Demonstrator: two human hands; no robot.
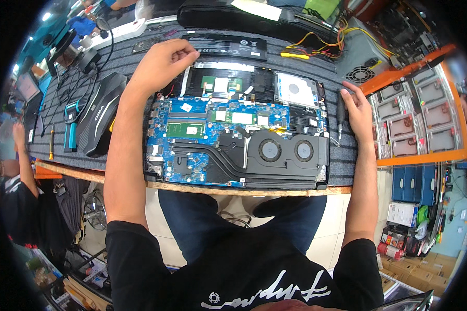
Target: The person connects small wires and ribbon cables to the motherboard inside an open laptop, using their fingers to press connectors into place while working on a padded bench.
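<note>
The left hand curls loosely by the white-lettered battery; the right hand, half open, is at a screwdriver beside the laptop; whether either grips anything is unclear.

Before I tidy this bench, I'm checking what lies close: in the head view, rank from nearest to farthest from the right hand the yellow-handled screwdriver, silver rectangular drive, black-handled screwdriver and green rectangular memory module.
1. Black-handled screwdriver, right beside the right hand
2. Silver rectangular drive, just left
3. Green rectangular memory module, farther left
4. Yellow-handled screwdriver, far left
</note>
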